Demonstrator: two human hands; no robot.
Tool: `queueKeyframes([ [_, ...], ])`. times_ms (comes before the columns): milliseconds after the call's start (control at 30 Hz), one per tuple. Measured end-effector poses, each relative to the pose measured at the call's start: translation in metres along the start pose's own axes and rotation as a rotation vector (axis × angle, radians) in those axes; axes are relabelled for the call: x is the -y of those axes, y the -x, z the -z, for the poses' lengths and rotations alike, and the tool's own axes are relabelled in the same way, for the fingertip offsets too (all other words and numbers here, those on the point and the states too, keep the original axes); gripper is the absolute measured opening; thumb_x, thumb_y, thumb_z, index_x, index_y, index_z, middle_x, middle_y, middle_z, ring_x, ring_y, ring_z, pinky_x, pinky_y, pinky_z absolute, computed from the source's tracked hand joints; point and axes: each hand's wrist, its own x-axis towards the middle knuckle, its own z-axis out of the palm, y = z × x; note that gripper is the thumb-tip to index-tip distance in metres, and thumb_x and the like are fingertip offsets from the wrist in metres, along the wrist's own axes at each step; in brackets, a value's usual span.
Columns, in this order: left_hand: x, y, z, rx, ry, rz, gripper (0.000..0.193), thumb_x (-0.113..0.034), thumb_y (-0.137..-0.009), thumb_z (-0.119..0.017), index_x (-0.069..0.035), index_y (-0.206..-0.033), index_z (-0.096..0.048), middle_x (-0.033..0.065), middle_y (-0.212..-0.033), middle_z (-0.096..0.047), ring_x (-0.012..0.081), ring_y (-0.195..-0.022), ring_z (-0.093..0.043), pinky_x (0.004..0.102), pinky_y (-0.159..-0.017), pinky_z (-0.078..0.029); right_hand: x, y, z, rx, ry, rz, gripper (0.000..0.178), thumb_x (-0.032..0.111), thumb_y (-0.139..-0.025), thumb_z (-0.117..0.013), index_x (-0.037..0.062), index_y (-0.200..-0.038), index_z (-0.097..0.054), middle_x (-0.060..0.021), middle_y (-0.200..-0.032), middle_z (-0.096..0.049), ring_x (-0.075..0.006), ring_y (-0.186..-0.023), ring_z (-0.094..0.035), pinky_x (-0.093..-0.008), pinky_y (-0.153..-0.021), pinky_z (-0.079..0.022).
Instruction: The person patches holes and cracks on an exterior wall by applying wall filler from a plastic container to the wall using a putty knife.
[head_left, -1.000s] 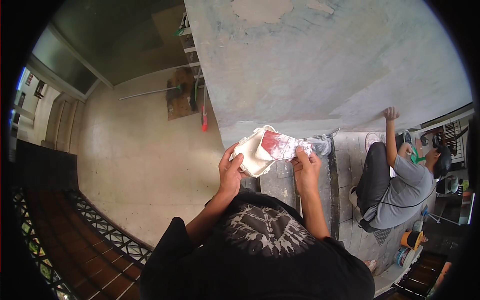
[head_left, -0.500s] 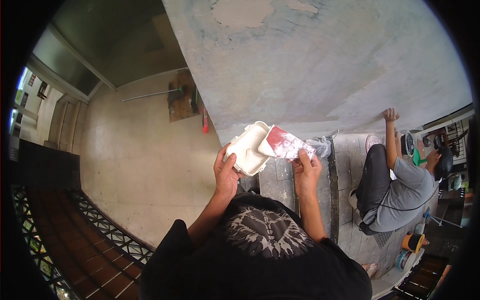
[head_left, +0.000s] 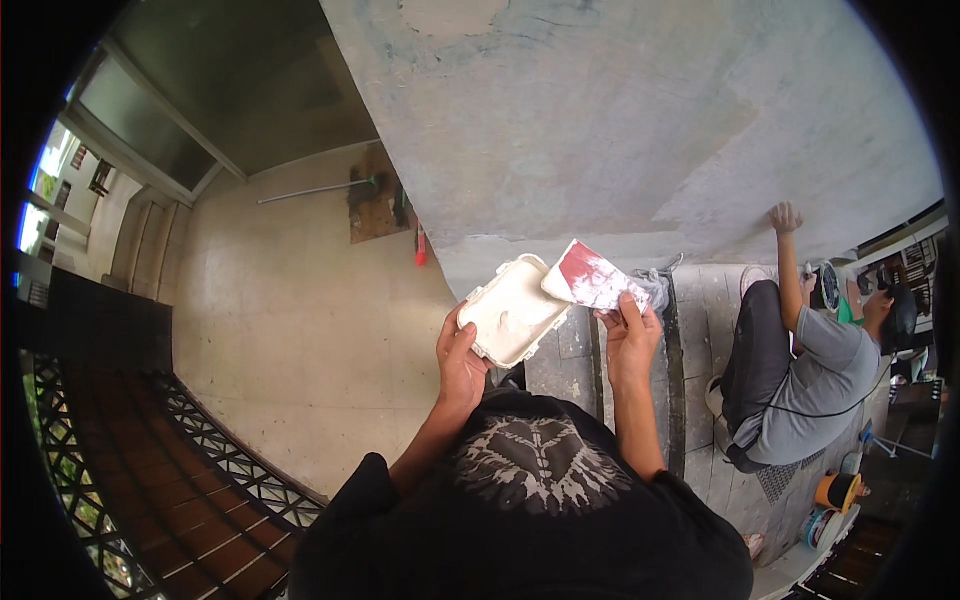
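Observation:
In front of my chest, my left hand (head_left: pixel 462 362) grips a white plastic tub (head_left: pixel 486 286) by its near left side, thumb over the rim. White putty (head_left: pixel 517 308) lies spread inside it, with a small raised lump. Between the thumb and fingers of my right hand (head_left: pixel 631 345) is a flat red putty spreader (head_left: pixel 588 272), heavily smeared with white. The spreader's left corner, coated in putty, is at the tub's right rim; whether it touches the rim I cannot tell. Ahead rises a grey wall (head_left: pixel 600 130) with a paler filler patch (head_left: pixel 452 14) near the top.
On the right a person in a grey shirt (head_left: pixel 815 375) squats, one hand (head_left: pixel 785 217) against the wall. Behind them stand an orange bucket (head_left: pixel 838 490) and other containers. Grey stone steps (head_left: pixel 568 375) lie below my hands. A long-handled broom (head_left: pixel 315 192) and a red object (head_left: pixel 421 248) are left.
The view has shifted slightly. The spreader has moved a little outward to the tub's rim, showing more of the putty. The tub sits slightly lower and further right in view.

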Motion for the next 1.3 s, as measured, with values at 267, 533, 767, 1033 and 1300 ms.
queueKeyframes([
  [267,-0.004,0.008,-0.001,-0.014,-0.033,-0.039,0.053,-0.019,-0.095,-0.053,-0.001,-0.141,-0.035,0.0149,-0.133,-0.051,0.0272,-0.120,-0.057,0.0476,-0.088,-0.057,0.001,0.005,-0.001,-0.010,0.036,-0.008,0.015,0.012,-0.096,-0.062,-0.0008,-0.104,-0.062,-0.0073,-0.096,-0.068,-0.0142,-0.082,-0.066,-0.0306,-0.074,-0.057],
  [533,-0.005,0.025,-0.002,-0.016,-0.029,-0.028,0.053,-0.019,-0.094,-0.054,-0.002,-0.141,-0.036,0.0151,-0.133,-0.052,0.0269,-0.120,-0.057,0.0461,-0.088,-0.057,-0.013,-0.002,-0.002,-0.004,0.013,0.009,0.016,0.011,-0.096,-0.061,-0.0017,-0.105,-0.062,-0.0084,-0.097,-0.068,-0.0155,-0.083,-0.067,-0.0313,-0.075,-0.057],
  [767,-0.009,0.030,0.004,-0.015,-0.056,-0.053,0.056,-0.019,-0.093,-0.055,0.000,-0.142,-0.035,0.0159,-0.132,-0.053,0.0267,-0.120,-0.057,0.0449,-0.093,-0.054,-0.016,-0.002,-0.010,0.038,0.028,0.011,0.016,0.012,-0.096,-0.060,-0.0002,-0.107,-0.061,-0.0084,-0.098,-0.069,-0.0149,-0.084,-0.067,-0.0303,-0.076,-0.056],
  [1033,-0.009,0.034,0.010,-0.008,-0.043,-0.069,0.057,-0.017,-0.093,-0.055,0.003,-0.142,-0.034,0.0170,-0.131,-0.054,0.0268,-0.120,-0.057,0.0427,-0.095,-0.052,-0.015,-0.002,-0.016,0.061,0.008,0.006,0.016,0.012,-0.096,-0.061,0.0005,-0.107,-0.060,-0.0076,-0.100,-0.068,-0.0148,-0.086,-0.066,-0.0309,-0.079,-0.054],
  [1300,-0.013,0.036,0.008,0.012,-0.040,-0.063,0.056,-0.016,-0.093,-0.056,0.003,-0.142,-0.035,0.0194,-0.129,-0.056,0.0277,-0.116,-0.060,0.0421,-0.094,-0.054,-0.014,0.001,-0.024,0.089,-0.011,0.032,0.017,0.012,-0.096,-0.061,0.0000,-0.108,-0.060,-0.0084,-0.102,-0.068,-0.0152,-0.087,-0.066,-0.0311,-0.079,-0.054],
])
